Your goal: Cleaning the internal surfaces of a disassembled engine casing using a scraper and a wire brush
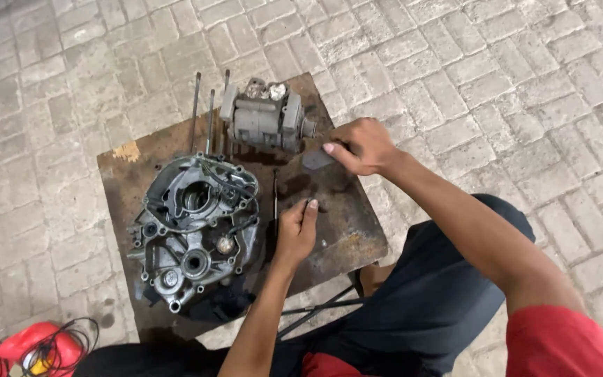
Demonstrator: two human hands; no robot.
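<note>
Left fingers [308, 207]: pinching together around a small dark part, too small to identify, just above the desk surface.
Left hand [296, 234]: resting beside the right edge of the grey cast-aluminium engine crankcase half [193, 230], near a thin dark rod [275, 199] lying on the desk.
Right fingers [333, 149]: closing on the edge of a flat dark grey gasket-like piece [315, 160], thumb on top.
Right hand [361, 145]: hovering at the far right of the desk, just beside the grey finned cylinder block [266, 120].
Crankcase half: lying open side up, bearing seats and bores exposed, a dark wire trailing across it; long studs [202, 115] are sticking out past its far end.
Cylinder block: lying on its side at the far edge, apart from the crankcase.
Desk [343, 230]: rusty brown square metal plate, oil-stained, sitting over grey paving bricks [497, 84].
Progress (judgement): the engine is looking well stripped, with the cylinder off and the case open; small parts and the gasket piece are being handled, and the internals in the case seem to be remaining.
Periphery: red container with black cable [33, 348] on the paving, lower left.
</note>
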